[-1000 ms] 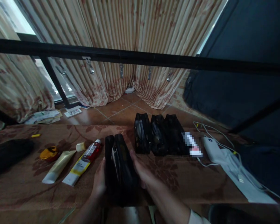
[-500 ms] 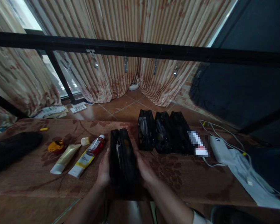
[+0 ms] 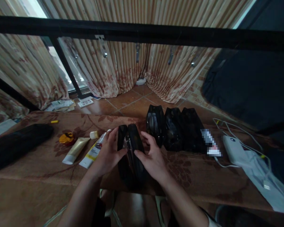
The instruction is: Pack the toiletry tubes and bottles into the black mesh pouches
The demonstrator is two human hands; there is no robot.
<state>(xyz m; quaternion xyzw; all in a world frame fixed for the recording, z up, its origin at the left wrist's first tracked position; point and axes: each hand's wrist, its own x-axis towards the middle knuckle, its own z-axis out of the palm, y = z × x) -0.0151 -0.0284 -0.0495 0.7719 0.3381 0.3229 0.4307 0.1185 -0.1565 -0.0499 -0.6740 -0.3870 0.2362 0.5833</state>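
A black mesh pouch (image 3: 130, 148) stands on the brown patterned table (image 3: 191, 176) right in front of me. My left hand (image 3: 108, 152) grips its left side, thumb on its top opening. Against the pouch's right side my right hand (image 3: 152, 157) presses, thumb at the opening, fingers curled over the far edge. Three similar black pouches (image 3: 174, 130) stand in a row just beyond my right hand. To the left lie a white and yellow tube (image 3: 92, 153), a cream tube (image 3: 75, 150), a small white cap (image 3: 94, 135) and a round amber jar (image 3: 66, 138).
A long black case (image 3: 17, 145) lies at the table's left end. At the right are a white power bank (image 3: 234, 153), white cables (image 3: 229, 129) and a white sheet (image 3: 265, 183). A black rail (image 3: 142, 31) crosses overhead before striped curtains (image 3: 123, 66). Papers (image 3: 61, 105) lie on the tiled floor.
Both hands have moved from the pouch's sides up to its top, thumbs now at the opening. The view has tilted downward a little.
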